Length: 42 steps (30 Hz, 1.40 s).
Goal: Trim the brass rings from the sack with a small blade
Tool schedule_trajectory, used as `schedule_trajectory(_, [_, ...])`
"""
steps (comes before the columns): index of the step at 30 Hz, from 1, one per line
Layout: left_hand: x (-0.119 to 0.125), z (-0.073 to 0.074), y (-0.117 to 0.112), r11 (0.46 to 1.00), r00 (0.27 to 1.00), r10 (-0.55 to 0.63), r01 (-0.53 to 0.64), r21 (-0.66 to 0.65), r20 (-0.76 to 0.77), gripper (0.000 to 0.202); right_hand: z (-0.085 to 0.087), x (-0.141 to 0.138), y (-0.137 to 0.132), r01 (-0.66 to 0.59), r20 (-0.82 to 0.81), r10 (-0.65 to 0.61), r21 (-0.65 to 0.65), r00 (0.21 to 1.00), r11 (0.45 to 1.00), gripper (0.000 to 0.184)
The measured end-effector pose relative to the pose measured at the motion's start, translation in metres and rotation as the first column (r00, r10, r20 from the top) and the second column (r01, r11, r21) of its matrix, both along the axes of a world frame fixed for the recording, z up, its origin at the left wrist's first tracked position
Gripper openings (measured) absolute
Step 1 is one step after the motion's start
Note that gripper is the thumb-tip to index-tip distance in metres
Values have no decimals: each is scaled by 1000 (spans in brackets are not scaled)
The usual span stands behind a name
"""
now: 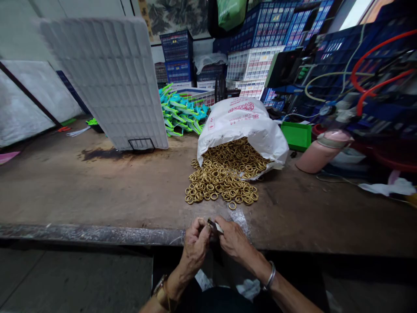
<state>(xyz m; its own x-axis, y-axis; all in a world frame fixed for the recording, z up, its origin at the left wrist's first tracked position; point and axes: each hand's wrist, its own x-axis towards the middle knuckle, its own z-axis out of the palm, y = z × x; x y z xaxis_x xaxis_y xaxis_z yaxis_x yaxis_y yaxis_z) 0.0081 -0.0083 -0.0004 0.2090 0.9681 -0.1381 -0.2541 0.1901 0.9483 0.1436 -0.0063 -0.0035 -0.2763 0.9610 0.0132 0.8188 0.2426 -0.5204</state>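
Note:
At the table's front edge, my two hands are close together. My left hand is closed, thumb and fingertips pinching a brass-coloured ring, mostly hidden by the fingers. Closed around a small knife is my right hand; the dark blade points left and touches or nearly touches what the left fingers hold. Just beyond lies a heap of brass-coloured rings, spilling from the mouth of a white woven sack with red print. One loose ring sits nearest my hands.
A white ribbed panel stands upright on the wooden table, left of a pile of green and turquoise plastic pieces. To the right are a green tray, a pink bottle and red hoses. Stacked crates stand behind.

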Motion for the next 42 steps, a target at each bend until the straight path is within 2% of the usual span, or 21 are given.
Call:
schedule_trajectory(2, [-2,4,-4,1000,1000,-25,25,-1,-18,29,-4,5,3,10,55,-9,-17,998,1000,27])
schedule_trajectory(4, [-2,11,-9,998,998,-64,64,-5,-8,28,-6,12,8,107,148,-102,-26,984,994,23])
schedule_trajectory(6, [-1,19,-12,992,991,-117,120,-46,72,27,-6,20,14,220,209,-216,3,954,975,20])
schedule_trajectory(9, [2,25,-12,965,960,-149,194,-179,237,27,-2,30,23,331,202,-345,99,917,938,17])
schedule_trajectory(12, [3,23,-8,949,946,-101,184,-255,308,28,2,37,31,409,202,-431,144,879,901,12])
schedule_trajectory(16, [1,16,-4,944,933,-59,168,-285,355,22,-1,40,38,426,252,-449,143,857,893,14])
schedule_trajectory(23, [0,2,5,856,876,32,225,-465,482,21,-14,45,40,407,194,-429,143,882,902,15])
schedule_trajectory(25, [3,0,7,851,886,55,200,-486,460,23,-18,46,39,383,143,-405,160,903,910,18])
schedule_trajectory(29, [14,5,14,883,939,39,127,-451,341,26,-18,45,35,331,-13,-332,132,943,935,19])
schedule_trajectory(33, [27,7,21,899,971,-10,113,-423,238,33,-4,41,29,204,-235,-189,41,954,978,17])
schedule_trajectory(38, [39,-1,25,958,993,-108,119,-260,55,37,12,40,22,71,-353,-40,77,935,995,17])
schedule_trajectory(40, [42,-2,25,970,990,-138,129,-208,-31,35,13,41,22,62,-391,-26,78,920,995,16])
schedule_trajectory(42, [46,-2,25,978,986,-117,94,-187,-117,36,11,41,23,104,-435,-73,48,898,993,12])
